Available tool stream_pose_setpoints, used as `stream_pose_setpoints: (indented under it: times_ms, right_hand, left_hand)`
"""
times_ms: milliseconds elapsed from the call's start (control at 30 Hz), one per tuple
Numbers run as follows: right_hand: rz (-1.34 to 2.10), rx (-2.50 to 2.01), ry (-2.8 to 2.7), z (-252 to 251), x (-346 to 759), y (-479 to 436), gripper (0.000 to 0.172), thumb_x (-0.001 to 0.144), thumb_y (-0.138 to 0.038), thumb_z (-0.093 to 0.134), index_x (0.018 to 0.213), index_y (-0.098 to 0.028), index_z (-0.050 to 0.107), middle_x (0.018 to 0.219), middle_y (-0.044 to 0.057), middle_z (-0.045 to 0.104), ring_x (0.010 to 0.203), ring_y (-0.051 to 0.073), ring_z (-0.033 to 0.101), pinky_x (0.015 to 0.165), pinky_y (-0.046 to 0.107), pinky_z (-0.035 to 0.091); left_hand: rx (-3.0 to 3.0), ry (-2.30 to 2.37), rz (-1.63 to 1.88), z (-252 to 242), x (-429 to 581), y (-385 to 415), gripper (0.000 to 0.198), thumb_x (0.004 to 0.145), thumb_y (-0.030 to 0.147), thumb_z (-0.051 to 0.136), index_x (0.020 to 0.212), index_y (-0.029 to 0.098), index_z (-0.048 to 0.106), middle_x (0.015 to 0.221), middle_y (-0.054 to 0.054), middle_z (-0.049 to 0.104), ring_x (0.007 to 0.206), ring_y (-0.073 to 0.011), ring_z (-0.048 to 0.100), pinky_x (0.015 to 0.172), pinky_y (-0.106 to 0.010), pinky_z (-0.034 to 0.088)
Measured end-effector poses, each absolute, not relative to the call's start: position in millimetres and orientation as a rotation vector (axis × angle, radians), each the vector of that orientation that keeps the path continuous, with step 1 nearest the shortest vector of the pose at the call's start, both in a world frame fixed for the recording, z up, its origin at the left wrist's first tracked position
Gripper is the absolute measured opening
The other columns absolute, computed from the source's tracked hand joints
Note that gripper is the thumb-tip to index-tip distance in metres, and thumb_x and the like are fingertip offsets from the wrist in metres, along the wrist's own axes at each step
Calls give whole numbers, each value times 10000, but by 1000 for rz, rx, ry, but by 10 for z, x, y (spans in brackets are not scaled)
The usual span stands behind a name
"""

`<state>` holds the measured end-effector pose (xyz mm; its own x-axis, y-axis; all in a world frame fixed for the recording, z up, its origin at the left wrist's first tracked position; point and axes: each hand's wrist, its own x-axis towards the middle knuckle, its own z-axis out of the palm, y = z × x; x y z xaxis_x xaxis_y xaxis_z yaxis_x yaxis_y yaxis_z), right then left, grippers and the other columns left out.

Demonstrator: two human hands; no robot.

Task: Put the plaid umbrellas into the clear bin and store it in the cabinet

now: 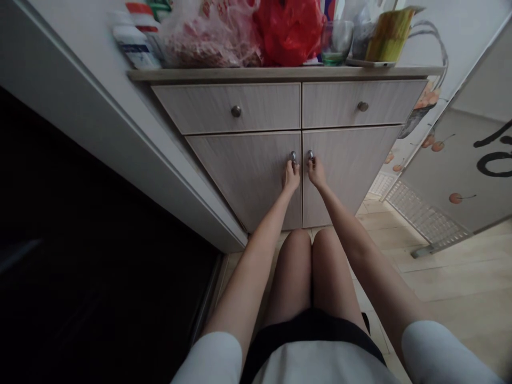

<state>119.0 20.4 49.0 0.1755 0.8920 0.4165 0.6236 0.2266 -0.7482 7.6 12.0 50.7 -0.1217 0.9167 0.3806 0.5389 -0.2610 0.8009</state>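
Note:
A pale wood-grain cabinet (216,74) stands in front of me, with two drawers above two doors. My left hand (292,176) is closed around the metal handle (293,156) of the left door (244,165). Beside it, my right hand (316,172) grips the matching handle (310,154) of the right door (352,160). Both doors are flush with the cabinet front, and a thin seam runs between them. My fingers partly hide the lower ends of both handles.
On the cabinet top stand a white bottle (136,45), a clear plastic bag (212,37), a red bag (290,32), a glass (336,42) and a yellow container (388,37). A dark doorway lies left; a panel with cherry pictures (460,160) stands right. My knees are close to the doors.

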Motion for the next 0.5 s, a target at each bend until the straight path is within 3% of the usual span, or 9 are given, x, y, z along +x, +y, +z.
stream_pose_setpoints:
  times_ms: [200, 367, 500]
  right_hand:
    - [434, -1345, -1517, 378, 1389, -221, 343, 1026, -335, 335, 1185, -166, 588, 1030, 98, 696, 896, 173, 646, 832, 315, 487]
    - [416, -1129, -1463, 337, 1679, -839, 372, 994, -542, 404, 961, -219, 585, 826, 36, 656, 758, 172, 627, 720, 307, 497]
    - [383, -1096, -1412, 341, 2023, -1411, 466, 959, -664, 429, 894, -229, 582, 728, 3, 633, 660, 153, 601, 641, 287, 475]
  left_hand:
    - [1800, 1679, 1464, 406, -48, -374, 167, 983, 276, 498, 1000, 181, 634, 1008, -136, 729, 957, -243, 688, 912, -356, 465]
    - [1776, 1509, 1660, 234, -397, -931, 170, 954, 350, 557, 939, 199, 634, 861, -80, 727, 800, -202, 681, 819, -325, 494]
    - [1618, 1402, 1886, 92, -780, -1430, 314, 922, 510, 585, 916, 201, 636, 748, -50, 675, 700, -173, 640, 705, -288, 499]
